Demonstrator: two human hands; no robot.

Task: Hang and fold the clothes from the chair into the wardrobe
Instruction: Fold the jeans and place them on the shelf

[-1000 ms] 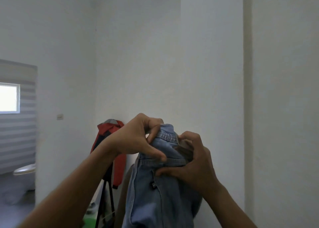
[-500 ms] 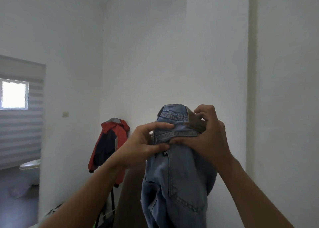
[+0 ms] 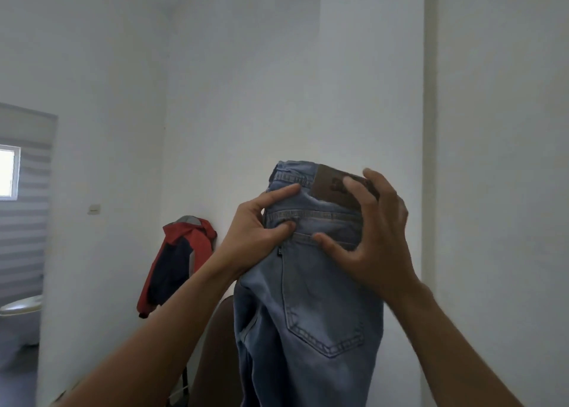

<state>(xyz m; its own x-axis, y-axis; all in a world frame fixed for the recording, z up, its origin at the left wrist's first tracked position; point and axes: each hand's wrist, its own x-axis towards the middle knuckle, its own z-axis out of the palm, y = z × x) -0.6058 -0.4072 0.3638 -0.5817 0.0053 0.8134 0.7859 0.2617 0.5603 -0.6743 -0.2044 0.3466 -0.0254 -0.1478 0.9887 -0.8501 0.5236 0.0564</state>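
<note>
I hold a pair of light blue jeans (image 3: 311, 314) up in front of me by the waistband, back pocket and brown leather patch facing me. My left hand (image 3: 255, 234) pinches the left side of the waistband between thumb and fingers. My right hand (image 3: 375, 234) grips the right side, fingers over the brown patch and thumb on the denim below. The legs hang down past the bottom edge of the view. The chair back (image 3: 215, 354) shows dark brown behind the jeans, mostly hidden. No wardrobe is in view.
A red and navy jacket (image 3: 181, 259) hangs on a stand by the white wall at centre left. A doorway at the far left opens on a room with a window (image 3: 7, 172) and a white toilet (image 3: 21, 314). White walls ahead and to the right.
Both hands have lifted the jeans higher and spread the waistband flatter. My right hand slid up onto the brown patch, and my view tilted up slightly.
</note>
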